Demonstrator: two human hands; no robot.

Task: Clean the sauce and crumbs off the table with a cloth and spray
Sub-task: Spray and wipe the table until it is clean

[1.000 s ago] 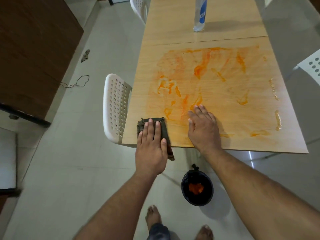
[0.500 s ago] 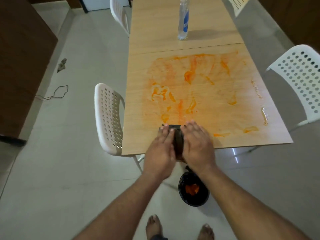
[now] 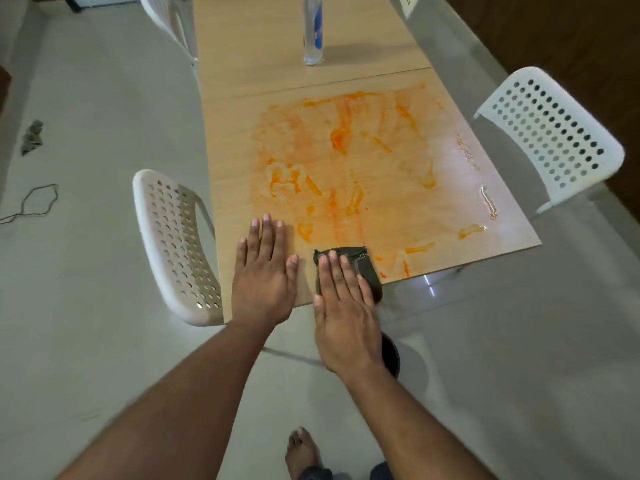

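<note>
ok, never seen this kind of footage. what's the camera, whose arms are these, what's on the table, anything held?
There is no robot here. A person wears a wide-angle camera on the head, which looks down at their own two bare arms; there is only this one view.

The wooden table is smeared with orange sauce. A spray bottle stands at its far end.

The right hand presses flat on a dark folded cloth at the near edge, fingers straight, not gripping. The left hand rests flat on bare wood beside it. White perforated chairs stand on both sides, and a dark bin sits on the floor below.
</note>
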